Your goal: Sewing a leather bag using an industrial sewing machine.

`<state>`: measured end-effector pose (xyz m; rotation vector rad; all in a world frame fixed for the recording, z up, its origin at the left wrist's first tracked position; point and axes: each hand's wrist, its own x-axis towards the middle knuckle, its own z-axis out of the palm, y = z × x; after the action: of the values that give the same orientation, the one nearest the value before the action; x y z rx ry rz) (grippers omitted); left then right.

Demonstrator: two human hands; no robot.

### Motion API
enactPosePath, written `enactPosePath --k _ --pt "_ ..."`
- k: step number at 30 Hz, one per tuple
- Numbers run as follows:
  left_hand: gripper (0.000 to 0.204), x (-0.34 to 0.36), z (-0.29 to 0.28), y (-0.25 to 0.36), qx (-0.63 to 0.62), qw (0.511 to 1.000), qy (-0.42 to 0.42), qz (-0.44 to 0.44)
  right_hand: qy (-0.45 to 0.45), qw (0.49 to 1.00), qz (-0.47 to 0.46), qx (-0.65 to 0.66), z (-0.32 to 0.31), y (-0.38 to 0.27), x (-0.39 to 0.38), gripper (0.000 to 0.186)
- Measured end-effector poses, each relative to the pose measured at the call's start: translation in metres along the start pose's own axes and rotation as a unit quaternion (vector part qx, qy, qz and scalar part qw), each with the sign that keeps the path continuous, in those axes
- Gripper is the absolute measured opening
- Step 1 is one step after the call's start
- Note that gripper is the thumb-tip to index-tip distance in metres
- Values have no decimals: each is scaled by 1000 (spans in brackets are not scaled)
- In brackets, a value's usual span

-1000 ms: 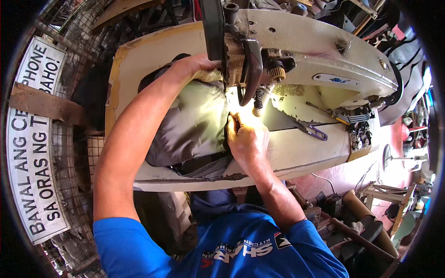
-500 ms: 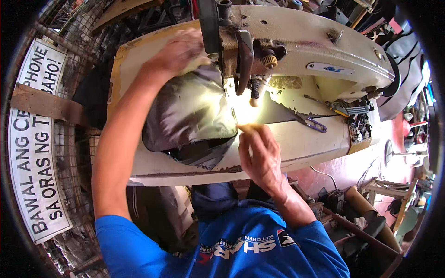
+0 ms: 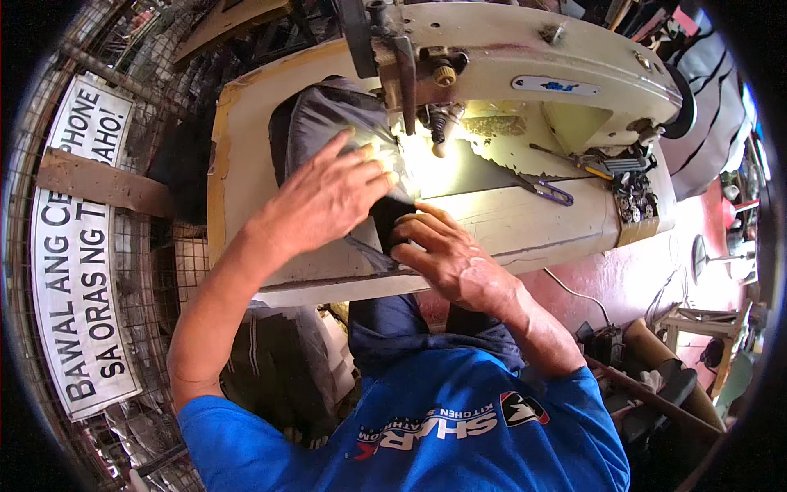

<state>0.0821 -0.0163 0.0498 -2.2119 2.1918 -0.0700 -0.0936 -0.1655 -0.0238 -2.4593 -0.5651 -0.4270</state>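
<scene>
A dark grey, sleek piece of fabric (image 3: 316, 123) lies bunched on the sewing machine's pale table (image 3: 246, 139), left of the brightly lit needle area. My left hand (image 3: 324, 197) rests over it, palm down with fingers stretched out. At the fabric's near edge, my right hand (image 3: 455, 258) has its fingers curled round a dark fold. The cream sewing machine (image 3: 508, 49) rises just beyond both hands. Its needle and presser foot cannot be made out behind the machine head and the glare.
Purple-handled scissors (image 3: 553, 193) lie on the table to the right, near a yellow-handled tool (image 3: 594, 168) and several metal bobbins (image 3: 635, 209). A wire mesh wall with a white sign (image 3: 90, 262) stands at the left. A cable (image 3: 578, 295) trails over the reddish floor.
My left hand has come back from the far side of the fabric onto its near part. The right hand has moved slightly nearer and now grips the fabric's near edge. The view has shifted slightly.
</scene>
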Motion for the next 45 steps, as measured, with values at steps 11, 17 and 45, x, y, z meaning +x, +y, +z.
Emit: enactPosePath --k 11,17,45 --pt "47 19 16 8 -125 991 -37 16 46 996 40 -63 24 20 -32 43" --pt "37 31 10 -35 -230 967 -90 66 126 989 32 -75 29 20 -37 32" --pt "40 46 0 7 -155 967 -201 5 140 986 3 -87 31 20 -32 24"
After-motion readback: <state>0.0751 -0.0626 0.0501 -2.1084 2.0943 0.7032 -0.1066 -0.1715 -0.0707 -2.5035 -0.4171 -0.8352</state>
